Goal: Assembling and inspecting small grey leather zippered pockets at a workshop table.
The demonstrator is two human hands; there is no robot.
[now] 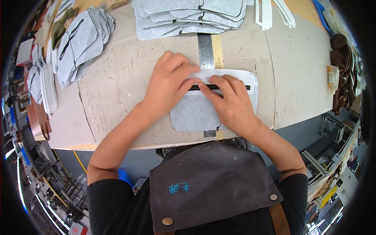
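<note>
A pale grey fabric panel point(192, 113) with rounded corners lies flat near the table's front edge. Across its upper part runs a black strip point(244, 87) in a slot, with a narrow white frame point(252, 89) around it. My right hand point(234, 102) rests on the panel, its thumb and bent fingers pressed down along the slot. From the left, my left hand point(166, 84) reaches the slot's left end, thumb and forefinger drawn close beside my right thumb. Those left fingertips are slightly blurred, and anything small between them is hidden.
Beneath the panel a steel ruler point(206, 51) and a yellow tape strip point(217, 51) run across the table point(125, 78). Stacked grey panels point(188, 17) lie at the back, more panels point(80, 43) at left. White frames point(264, 15) lie back right; brown cloth point(341, 74) hangs far right.
</note>
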